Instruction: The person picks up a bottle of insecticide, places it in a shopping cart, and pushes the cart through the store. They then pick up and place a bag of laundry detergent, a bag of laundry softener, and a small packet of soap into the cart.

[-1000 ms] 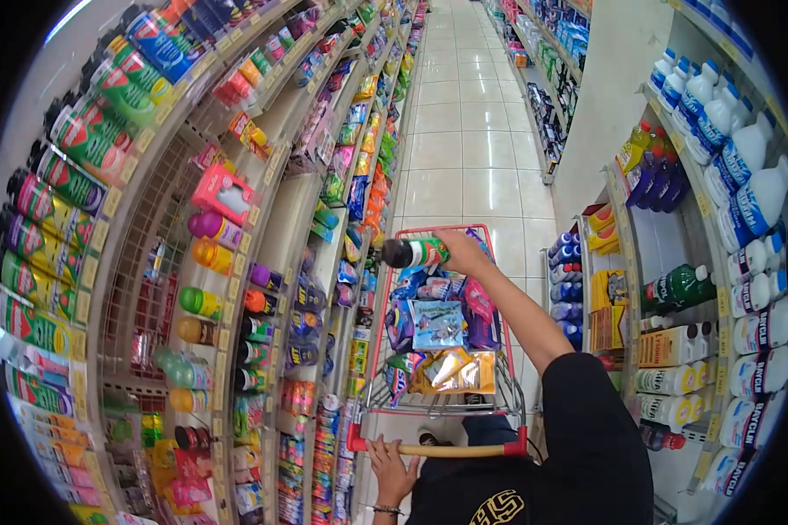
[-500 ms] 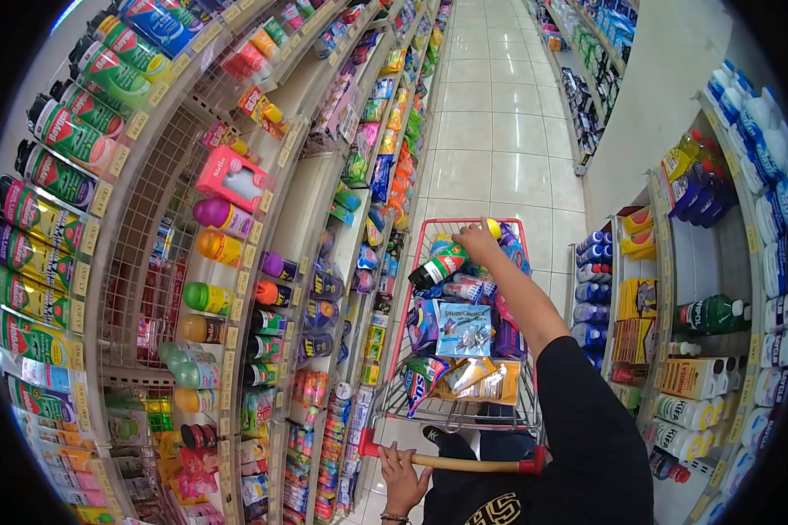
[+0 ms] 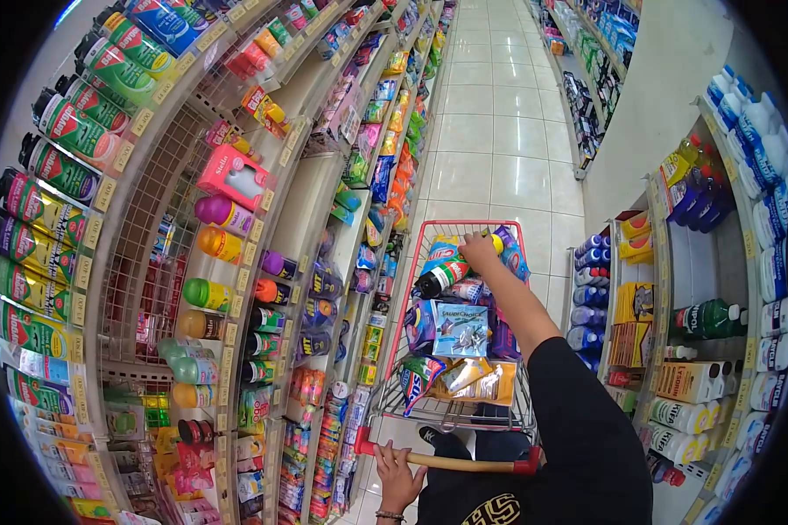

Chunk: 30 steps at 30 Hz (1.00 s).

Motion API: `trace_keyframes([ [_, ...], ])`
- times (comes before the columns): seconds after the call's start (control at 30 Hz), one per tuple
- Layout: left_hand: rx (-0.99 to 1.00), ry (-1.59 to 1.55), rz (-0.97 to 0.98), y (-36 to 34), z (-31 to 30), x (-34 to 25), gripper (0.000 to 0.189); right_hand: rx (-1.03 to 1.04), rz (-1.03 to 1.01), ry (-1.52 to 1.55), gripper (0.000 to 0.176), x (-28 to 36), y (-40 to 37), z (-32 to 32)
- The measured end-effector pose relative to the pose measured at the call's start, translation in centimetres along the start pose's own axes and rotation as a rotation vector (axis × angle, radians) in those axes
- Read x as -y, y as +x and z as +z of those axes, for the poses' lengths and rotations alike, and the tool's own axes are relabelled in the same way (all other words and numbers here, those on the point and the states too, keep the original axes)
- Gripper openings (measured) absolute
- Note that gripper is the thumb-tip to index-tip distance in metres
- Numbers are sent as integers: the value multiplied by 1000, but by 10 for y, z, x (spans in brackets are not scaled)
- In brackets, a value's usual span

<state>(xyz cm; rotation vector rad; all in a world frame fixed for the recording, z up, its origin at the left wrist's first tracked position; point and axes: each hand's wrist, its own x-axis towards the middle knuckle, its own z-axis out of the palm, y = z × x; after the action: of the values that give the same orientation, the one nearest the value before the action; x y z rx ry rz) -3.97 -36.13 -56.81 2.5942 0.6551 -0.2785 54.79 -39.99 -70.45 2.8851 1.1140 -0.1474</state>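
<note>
Green-labelled can [image 3: 447, 276], in right hand [image 3: 480, 252]

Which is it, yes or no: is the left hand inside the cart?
No, the left hand rests on the tan cart handle.

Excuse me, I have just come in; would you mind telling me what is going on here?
A person is at a shopping cart in a store aisle between stocked shelves. Their right hand grips a green and white can with a black cap, which lies slanted over the goods in the cart. The left hand rests at the left end of the cart's handle. Nearer the handle lie a light blue pouch and some gold packets.
</note>
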Motion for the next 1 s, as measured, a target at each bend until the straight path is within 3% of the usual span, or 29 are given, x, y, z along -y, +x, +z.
trace_keyframes([
  [0.13, -8, -1, -8, 0, 0, 0, 61, -18, -220, 95, 25, 12, -2, -11],
  [0.2, 10, 21, 9, 0, -3, -1, 61, 110, -196, 137, 28, 16, 4, -9],
  [0.37, -33, 41, 17, -3, 4, 2, 61, 170, -54, 117, 28, 27, 3, -14],
  [0.47, -64, 48, 28, -3, 6, 5, 61, 191, -33, 193, 50, 31, -4, -15],
  [0.5, -80, 46, 36, -3, 5, 5, 61, 187, -26, 187, 50, 32, -10, -23],
  [0.57, -104, 37, 57, -3, 7, 5, 61, -34, -4, 164, 60, 36, -25, -54],
  [0.73, -143, 47, 134, 0, 5, 11, 59, -252, -2, 400, 64, 34, -103, -125],
  [0.8, -130, -13, 204, 7, -6, 18, 58, -373, -28, 634, 60, 35, -157, -152],
  [0.87, -121, -68, 269, 13, -11, 26, 57, -433, -108, 749, 45, 26, -209, -154],
  [0.93, -108, -124, 357, 17, -10, 34, 55, -110, -65, 898, 38, 16, -269, -184],
  [1.0, -97, -133, 395, 21, -6, 44, 56, 68, 30, 991, 30, 14, -327, -189],
])
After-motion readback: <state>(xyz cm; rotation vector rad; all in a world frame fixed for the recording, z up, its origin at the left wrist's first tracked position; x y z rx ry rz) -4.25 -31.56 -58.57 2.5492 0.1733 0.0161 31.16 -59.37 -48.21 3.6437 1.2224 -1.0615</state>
